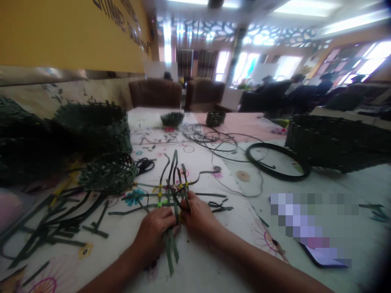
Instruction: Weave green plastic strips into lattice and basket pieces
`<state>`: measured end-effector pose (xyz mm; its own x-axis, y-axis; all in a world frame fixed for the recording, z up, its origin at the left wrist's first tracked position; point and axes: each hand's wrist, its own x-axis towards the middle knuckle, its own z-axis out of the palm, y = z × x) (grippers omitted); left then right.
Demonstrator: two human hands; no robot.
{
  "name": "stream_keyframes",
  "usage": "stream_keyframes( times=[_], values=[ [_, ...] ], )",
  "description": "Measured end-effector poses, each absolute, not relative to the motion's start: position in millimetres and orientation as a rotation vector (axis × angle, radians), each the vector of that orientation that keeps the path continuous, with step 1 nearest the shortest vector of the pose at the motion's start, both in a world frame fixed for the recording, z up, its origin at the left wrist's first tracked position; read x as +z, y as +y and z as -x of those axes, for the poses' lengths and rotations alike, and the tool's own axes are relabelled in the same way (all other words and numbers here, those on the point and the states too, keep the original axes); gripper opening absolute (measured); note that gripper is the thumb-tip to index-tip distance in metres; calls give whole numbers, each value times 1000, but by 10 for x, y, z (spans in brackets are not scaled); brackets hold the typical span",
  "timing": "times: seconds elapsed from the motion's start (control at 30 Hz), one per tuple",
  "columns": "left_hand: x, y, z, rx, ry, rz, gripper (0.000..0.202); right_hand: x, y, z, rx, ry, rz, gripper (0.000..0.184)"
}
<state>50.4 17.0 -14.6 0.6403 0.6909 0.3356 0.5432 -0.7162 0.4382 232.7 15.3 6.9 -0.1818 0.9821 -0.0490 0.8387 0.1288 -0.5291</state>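
A loose lattice of crossed dark green weaving strips (pixel 176 160) lies on the flowered tablecloth in front of me, bound at several crossings with yellow and bright green ties (pixel 159 195). At its near edge my left hand (pixel 156 228) is closed, fingers curled on the strips from the left. My right hand (pixel 200 215) pinches the strips close beside it, thumb and fingers bent around them. Strip ends (pixel 171 254) stick out toward me below the hands. My fingers hide the crossing between them.
Loose cut strips (pixel 61 221) and scissors (pixel 146 165) lie to the left, near a small woven basket (pixel 108 173) and a larger one (pixel 94 126). A coiled strip (pixel 277 173), a big basket (pixel 336 142) and a partly blurred-out phone-like object (pixel 325 258) are on the right.
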Motion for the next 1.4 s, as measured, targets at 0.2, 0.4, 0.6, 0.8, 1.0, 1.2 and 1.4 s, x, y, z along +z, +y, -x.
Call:
stream_keyframes(
  times=[0.2, 0.4, 0.6, 0.8, 1.0, 1.2, 1.4],
  values=[
    [-120, 158, -504, 669, 1034, -2516, 16, 96, 141, -2355, 668, -2052, 1732, 13],
    [-146, 155, -499, 656, 1069, -2491, 14, 122, 55, -2349, 671, -1973, 1678, 6],
    [-178, 187, -493, 705, 1043, -2523, 19, 21, 7, -2300, 588, -1821, 1662, 16],
    [-156, 188, -498, 701, 1022, -2553, 16, 42, 59, -2329, 692, -1798, 1646, 29],
    [-142, 180, -500, 680, 1035, -2564, 19, 22, 76, -2354, 631, -1862, 1655, 9],
    [-117, 174, -502, 670, 1011, -2586, 19, 32, 73, -2334, 589, -1899, 1692, 9],
    [-115, 175, -488, 648, 978, -2587, 16, 5, 94, -2276, 509, -1979, 1767, 14]
  ],
)
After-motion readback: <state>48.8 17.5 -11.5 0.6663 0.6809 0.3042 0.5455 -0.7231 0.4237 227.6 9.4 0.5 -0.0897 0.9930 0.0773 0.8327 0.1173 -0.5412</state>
